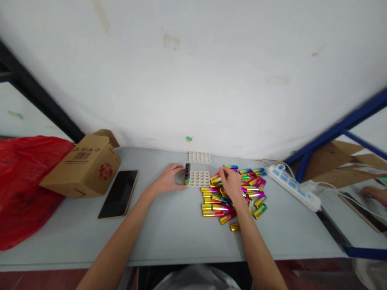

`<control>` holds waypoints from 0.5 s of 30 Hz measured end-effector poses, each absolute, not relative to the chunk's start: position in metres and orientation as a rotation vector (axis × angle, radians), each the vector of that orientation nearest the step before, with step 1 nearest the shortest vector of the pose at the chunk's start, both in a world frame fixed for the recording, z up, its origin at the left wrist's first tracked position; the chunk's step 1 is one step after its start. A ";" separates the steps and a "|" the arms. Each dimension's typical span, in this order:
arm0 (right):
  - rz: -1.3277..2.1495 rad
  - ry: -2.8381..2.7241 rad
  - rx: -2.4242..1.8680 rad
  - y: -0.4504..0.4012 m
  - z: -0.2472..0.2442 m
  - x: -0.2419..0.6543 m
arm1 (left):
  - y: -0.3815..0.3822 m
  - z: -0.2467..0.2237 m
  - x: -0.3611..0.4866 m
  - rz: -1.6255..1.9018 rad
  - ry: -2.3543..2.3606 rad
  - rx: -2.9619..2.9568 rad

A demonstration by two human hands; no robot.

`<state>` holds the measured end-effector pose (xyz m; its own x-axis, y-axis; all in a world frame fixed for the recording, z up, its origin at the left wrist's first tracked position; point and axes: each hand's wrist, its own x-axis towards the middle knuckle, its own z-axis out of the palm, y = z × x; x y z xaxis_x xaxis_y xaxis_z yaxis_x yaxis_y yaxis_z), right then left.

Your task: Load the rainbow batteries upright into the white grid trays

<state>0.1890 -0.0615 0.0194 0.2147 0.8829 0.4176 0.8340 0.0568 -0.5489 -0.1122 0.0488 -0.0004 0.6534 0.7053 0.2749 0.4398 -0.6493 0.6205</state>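
A white tray with rows of round holes (199,178) lies on the table before me. Along its left end stands a column of several small dark-topped tubes (188,171). My left hand (169,178) is closed around that end, thumb at the near corner and fingers at the far one. To the tray's right is a loose pile of small shiny tubes (216,207) in gold, red, pink, green and blue. Over the pile's far left part is my right hand (231,183), its fingers bent together; whether something sits between them cannot be made out.
Behind the tray lies a second white holed tray (199,157), near the wall. To the left are a dark-screened phone (118,194), a cardboard box (87,165) and a red plastic bag (30,185). A power strip (293,187) with cables lies right; beyond the blue frame shows another person's hand (375,194).
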 end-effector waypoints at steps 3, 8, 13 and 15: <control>0.054 -1.582 -1.797 -0.063 0.011 0.217 | 0.049 -0.004 -0.111 0.685 0.923 2.372; 0.167 -1.799 -1.698 -0.068 0.005 0.234 | 0.045 -0.010 -0.105 0.722 0.992 2.376; 0.276 -1.972 -1.696 -0.071 0.010 0.235 | 0.044 -0.008 -0.104 0.727 0.991 2.374; 0.257 -2.007 -1.768 -0.069 0.010 0.232 | 0.045 -0.008 -0.105 0.738 0.980 2.374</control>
<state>0.2324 -0.0694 0.0105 -0.0765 0.9751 0.2082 0.8911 0.1605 -0.4244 -0.1047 0.0448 -0.0078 0.6014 0.7411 0.2983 0.4914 -0.6376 0.5933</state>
